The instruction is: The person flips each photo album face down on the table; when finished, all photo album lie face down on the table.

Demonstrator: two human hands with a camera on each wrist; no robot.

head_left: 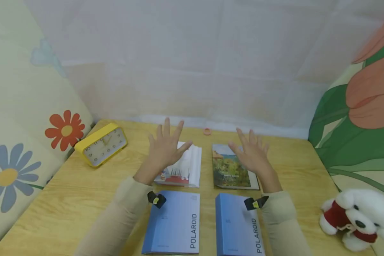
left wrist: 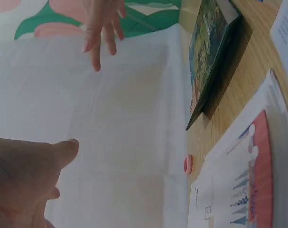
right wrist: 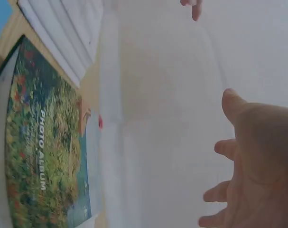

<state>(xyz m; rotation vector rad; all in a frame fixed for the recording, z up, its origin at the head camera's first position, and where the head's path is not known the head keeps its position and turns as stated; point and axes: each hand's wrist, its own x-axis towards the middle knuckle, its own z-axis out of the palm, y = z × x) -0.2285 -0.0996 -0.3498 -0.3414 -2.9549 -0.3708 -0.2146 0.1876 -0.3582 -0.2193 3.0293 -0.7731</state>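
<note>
With fingers spread, my left hand (head_left: 166, 149) hovers over a white book (head_left: 192, 165) that has a red band on its cover. On the right, my right hand (head_left: 252, 153) is held out the same way above a photo album (head_left: 228, 170) with a garden picture. Neither hand holds anything. Closer to me lie two blue Polaroid albums, the left blue album (head_left: 176, 224) and the right blue album (head_left: 238, 225), partly under my forearms. In the right wrist view, the garden album (right wrist: 44, 142) shows the words PHOTO ALBUM.
A yellow alarm clock (head_left: 104, 145) stands at the back left of the wooden table (head_left: 83, 199). A small pink ring (head_left: 207, 131) lies near the back edge. At the right sits a white plush bear (head_left: 358, 217) in red. White cloth (head_left: 192, 71) hangs behind.
</note>
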